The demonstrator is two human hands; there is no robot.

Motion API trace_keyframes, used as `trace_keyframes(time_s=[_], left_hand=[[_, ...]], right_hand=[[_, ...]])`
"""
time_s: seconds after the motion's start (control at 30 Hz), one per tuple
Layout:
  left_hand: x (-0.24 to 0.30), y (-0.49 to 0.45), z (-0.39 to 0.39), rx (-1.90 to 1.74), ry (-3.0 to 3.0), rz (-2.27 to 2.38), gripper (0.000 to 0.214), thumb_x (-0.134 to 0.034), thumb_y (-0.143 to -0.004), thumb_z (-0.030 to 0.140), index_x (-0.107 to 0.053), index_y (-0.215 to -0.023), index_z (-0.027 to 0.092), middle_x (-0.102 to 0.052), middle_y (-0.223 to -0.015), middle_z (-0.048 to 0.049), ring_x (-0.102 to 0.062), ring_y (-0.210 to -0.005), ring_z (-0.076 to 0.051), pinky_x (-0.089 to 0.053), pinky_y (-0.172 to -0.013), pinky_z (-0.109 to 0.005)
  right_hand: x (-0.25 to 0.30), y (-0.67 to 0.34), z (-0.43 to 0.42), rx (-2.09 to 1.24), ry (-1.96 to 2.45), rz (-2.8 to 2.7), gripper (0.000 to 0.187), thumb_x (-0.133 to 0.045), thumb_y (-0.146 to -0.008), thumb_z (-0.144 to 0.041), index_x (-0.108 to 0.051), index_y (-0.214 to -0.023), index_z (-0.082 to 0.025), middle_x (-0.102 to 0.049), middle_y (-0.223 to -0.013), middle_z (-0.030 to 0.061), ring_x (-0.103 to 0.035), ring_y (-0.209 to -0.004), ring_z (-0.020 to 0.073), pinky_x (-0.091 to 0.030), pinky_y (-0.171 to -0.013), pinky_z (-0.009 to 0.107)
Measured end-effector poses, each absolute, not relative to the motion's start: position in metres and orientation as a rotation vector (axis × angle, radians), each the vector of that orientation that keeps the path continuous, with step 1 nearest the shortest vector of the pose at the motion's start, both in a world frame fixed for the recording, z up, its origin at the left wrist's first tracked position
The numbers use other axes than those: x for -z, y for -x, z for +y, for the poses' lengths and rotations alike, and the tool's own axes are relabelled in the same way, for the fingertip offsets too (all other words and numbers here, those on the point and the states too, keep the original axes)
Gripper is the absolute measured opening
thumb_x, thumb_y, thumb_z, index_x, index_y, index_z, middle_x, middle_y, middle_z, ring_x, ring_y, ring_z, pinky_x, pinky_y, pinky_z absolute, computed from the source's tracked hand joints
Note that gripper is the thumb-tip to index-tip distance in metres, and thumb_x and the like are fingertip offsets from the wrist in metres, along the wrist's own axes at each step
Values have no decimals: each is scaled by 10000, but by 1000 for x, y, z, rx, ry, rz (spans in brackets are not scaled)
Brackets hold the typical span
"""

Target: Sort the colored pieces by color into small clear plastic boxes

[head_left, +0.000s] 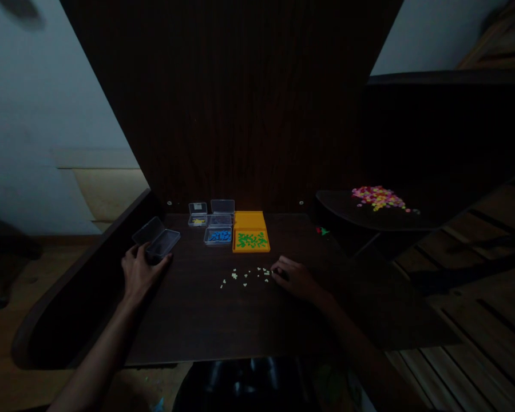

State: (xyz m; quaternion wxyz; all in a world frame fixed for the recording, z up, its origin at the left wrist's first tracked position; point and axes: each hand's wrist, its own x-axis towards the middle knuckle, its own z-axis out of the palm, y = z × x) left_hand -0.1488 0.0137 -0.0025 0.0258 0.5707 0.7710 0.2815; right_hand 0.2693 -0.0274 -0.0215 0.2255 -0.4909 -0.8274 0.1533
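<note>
On the left of the dark table, my left hand [141, 270] grips the near edge of a small clear plastic box [165, 242], its thumb and fingers spread around the corner. The box has its lid up and looks empty inside. Over to the right, my right hand [295, 278] rests low on the table with its fingers curled into a pinch. Its fingertips touch the right end of a loose scatter of tiny whitish pieces [245, 284], some of them heart-shaped. Whatever lies between those fingertips is too small to make out.
Behind the scatter stand a yellow box [251, 250] of green pieces, a clear box [218, 236] of blue pieces and a smaller box [197, 221] with yellow bits. A colourful heap [377, 198] lies on the side shelf [339, 209]. A red-and-green item [323, 231] sits near it.
</note>
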Motion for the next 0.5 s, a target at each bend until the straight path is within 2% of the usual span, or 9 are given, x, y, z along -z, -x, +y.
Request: trace_keyframes(time_s=[0.2,0.33,0.5], left_hand=[[-2,149,16,-778,-1761,2357,732,-509,-787,581,-504,-1318,77,-526,-1296,-230,-435,-1261,-397,-354,-1075,-499],[-3,150,17,-754,-1766,2364,739,-493,-780,595,-526,-1298,70,-523,-1299,-243,-445,-1251,-406,-385,-1047,-515],[-1,150,18,-845,-1797,2332,834,-471,-765,658,-478,-1352,67,-515,-1295,-245,-494,-1224,-400,-428,-1025,-505]], right_hand=[[20,-267,-29,-402,1392,-2294,104,-529,-897,-236,-618,-949,-230,-598,-922,20,-571,-757,139,-427,-687,260],[18,-265,-30,-377,1407,-2324,99,-521,-907,-234,-612,-946,-235,-608,-945,21,-587,-777,142,-416,-682,256],[17,-263,-32,-315,1455,-2340,106,-507,-923,-254,-605,-958,-235,-613,-978,26,-604,-817,156,-414,-679,264]])
